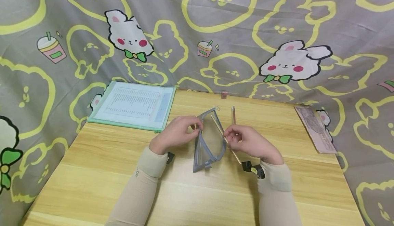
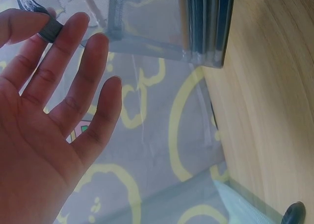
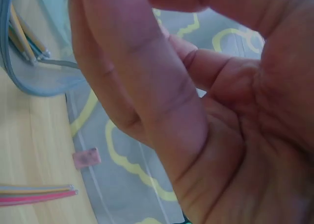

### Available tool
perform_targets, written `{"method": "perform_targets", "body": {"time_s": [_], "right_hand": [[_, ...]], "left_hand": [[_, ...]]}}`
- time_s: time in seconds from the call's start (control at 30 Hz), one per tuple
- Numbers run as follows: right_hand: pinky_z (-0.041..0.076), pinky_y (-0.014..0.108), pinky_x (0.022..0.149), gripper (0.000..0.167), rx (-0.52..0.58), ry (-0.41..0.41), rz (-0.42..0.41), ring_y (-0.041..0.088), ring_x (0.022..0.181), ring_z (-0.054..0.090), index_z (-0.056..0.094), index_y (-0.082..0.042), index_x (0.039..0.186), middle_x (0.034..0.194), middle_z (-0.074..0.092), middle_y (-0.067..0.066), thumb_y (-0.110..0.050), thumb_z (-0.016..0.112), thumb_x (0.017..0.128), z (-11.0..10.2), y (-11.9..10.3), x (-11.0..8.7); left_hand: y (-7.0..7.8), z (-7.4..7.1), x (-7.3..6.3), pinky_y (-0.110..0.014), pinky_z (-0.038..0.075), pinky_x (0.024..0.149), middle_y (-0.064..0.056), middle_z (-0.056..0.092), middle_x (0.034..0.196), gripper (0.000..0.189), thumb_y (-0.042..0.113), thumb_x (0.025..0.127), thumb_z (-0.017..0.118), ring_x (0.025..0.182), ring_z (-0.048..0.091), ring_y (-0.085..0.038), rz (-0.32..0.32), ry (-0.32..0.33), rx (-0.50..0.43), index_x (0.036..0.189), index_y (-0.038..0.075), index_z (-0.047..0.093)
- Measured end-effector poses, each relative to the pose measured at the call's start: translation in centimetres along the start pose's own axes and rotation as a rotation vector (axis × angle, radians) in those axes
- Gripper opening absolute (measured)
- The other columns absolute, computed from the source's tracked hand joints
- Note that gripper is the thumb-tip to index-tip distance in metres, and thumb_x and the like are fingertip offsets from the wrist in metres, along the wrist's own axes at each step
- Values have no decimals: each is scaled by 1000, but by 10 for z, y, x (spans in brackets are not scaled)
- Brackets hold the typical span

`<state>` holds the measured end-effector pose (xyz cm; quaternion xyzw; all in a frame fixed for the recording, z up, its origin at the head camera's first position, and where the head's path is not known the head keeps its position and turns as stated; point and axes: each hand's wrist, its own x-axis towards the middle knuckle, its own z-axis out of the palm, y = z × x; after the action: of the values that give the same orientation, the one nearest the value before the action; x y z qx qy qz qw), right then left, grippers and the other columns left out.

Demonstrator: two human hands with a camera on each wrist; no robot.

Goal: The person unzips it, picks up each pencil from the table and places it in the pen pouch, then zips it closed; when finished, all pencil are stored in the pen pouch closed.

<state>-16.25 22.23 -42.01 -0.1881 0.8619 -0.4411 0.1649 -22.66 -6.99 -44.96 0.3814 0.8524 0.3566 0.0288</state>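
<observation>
My left hand [image 1: 181, 132] pinches the grey-blue zippered edge of a see-through pencil pouch [image 1: 198, 157], which stands tilted on the table with its mouth spread wide. In the left wrist view, thumb and forefinger meet on the dark trim while the other fingers [image 2: 100, 62] are spread. Several pencils [image 2: 196, 23] show through the pouch's clear side. A thin pencil [image 1: 236, 156] is held in the fingertips of my right hand [image 1: 247, 142], slanting with its far end across the pouch's mouth. That pencil is hidden behind the fingers in the right wrist view.
A few more pencils [image 1: 233, 115] lie on the wooden table [image 1: 191, 198] just beyond my right hand. At the back left is a green-edged document folder [image 1: 132, 104] with a printed sheet. A banknote [image 1: 315, 128] lies along the right edge. Patterned cloth [image 1: 227, 31] hangs behind.
</observation>
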Motion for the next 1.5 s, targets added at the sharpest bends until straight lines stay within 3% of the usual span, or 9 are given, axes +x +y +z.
{"method": "perform_targets", "body": {"time_s": [0.2,0.33,0.63,0.77,1.0,1.17,1.5], "right_hand": [[60,27,74,24,25,-7,17,20,86,65,69,-2,114,96,71,9,1,61,91,7,-1,5],[59,27,72,20,41,4,28,19,84,64,69,-3,112,97,71,11,-1,61,93,12,-4,9],[62,30,71,20,80,99,98,17,77,67,68,-1,113,95,67,9,-5,67,94,24,-12,18],[64,39,72,22,96,117,112,18,75,67,67,3,115,95,68,11,-3,67,94,26,-13,19],[58,28,63,20,49,163,116,17,75,65,68,3,112,94,69,10,-3,68,93,34,-18,24],[56,28,62,16,13,164,146,16,73,64,68,1,111,93,69,8,-4,68,96,41,-19,28],[58,27,72,11,-107,188,94,14,80,64,70,-3,106,91,71,4,-5,68,95,49,-15,36]], "left_hand": [[0,0,0,-43,62,90,7,76,103,14,10,97,68,97,71,-17,-3,6,2,104,19,75],[1,0,1,-43,62,91,6,76,103,13,10,97,68,97,71,-18,-4,1,-5,105,17,76],[2,-1,0,-44,62,90,6,76,104,13,10,97,68,97,71,-18,-10,-5,0,106,15,76],[2,-2,1,-44,61,90,6,76,105,14,10,97,68,97,71,-18,-11,-8,1,107,13,76],[2,-1,1,-44,61,90,5,77,104,13,10,97,68,97,72,-20,-15,-9,3,107,14,76],[2,-1,0,-46,62,89,6,77,104,14,10,97,68,97,72,-16,-20,-8,-4,107,15,76],[2,-1,0,-46,62,88,5,76,102,14,10,97,68,95,71,-14,-40,-16,-9,108,13,76]]}}
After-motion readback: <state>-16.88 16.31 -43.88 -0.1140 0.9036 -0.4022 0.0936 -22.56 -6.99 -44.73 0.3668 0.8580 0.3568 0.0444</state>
